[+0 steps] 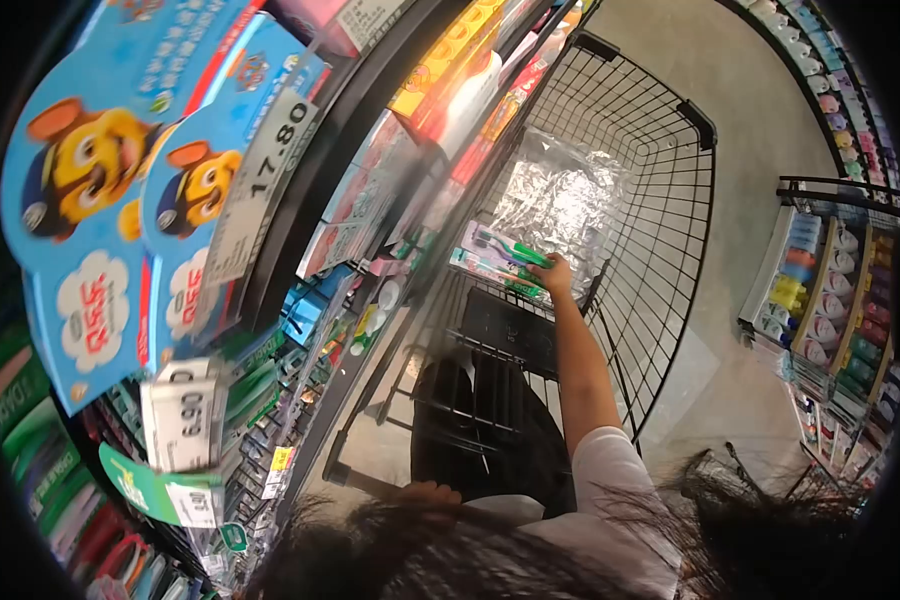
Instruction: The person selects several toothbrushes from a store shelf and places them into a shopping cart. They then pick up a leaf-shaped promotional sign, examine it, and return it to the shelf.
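Toothbrush pack (pixel 494 250) in right fingers (pixel 558 276), room before cart's (pixel 711 190) right edge

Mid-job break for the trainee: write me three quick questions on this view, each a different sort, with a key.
1. Multiple choice: What is the right hand holding?
A) a soap bottle
B) a toothbrush pack
C) a folded towel

2. True or false: A sheet of shiny, crinkled plastic lies inside the wire shopping cart.

3. Fill in the blank: The large price tag beside the blue cartoon-dog cards reads ____.

Key: 1. B; 2. true; 3. 17.80
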### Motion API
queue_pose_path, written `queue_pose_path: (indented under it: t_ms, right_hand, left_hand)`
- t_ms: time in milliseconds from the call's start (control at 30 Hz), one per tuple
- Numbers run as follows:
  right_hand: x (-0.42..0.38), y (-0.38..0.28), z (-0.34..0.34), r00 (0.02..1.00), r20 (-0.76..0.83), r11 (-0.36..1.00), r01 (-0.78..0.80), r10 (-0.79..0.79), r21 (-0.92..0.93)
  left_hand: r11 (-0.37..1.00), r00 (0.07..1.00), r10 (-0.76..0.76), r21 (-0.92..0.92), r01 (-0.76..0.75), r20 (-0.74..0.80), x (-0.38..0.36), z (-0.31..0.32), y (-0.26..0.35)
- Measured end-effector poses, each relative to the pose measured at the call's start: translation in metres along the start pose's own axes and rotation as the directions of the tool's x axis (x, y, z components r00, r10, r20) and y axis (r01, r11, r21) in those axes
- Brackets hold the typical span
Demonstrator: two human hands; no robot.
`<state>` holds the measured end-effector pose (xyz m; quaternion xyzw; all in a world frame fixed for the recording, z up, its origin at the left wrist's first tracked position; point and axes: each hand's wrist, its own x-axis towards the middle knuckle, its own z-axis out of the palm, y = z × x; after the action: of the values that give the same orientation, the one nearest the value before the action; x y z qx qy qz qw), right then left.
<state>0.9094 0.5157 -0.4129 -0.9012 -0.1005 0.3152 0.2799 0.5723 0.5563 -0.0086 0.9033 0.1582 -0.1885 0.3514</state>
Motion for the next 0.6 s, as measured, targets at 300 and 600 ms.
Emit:
queue_pose_path:
  t_ms: [300, 600]
  right_hand:
    - [0.006, 0.02, 0.009, 0.986, -0.165, 0.999, -0.01, 0.015, 0.036]
    - [-0.038, 0.053, -0.035, 0.973, 0.228, 0.901, 0.062, 0.042, -0.43]
  left_hand:
    - [0.999, 0.999, -0.018, 0.036, 0.016, 0.042, 0.015, -0.027, 0.008]
    - [0.997, 0.992, 0.03, 0.079, -0.02, -0.124, -0.002, 0.006, 0.0]
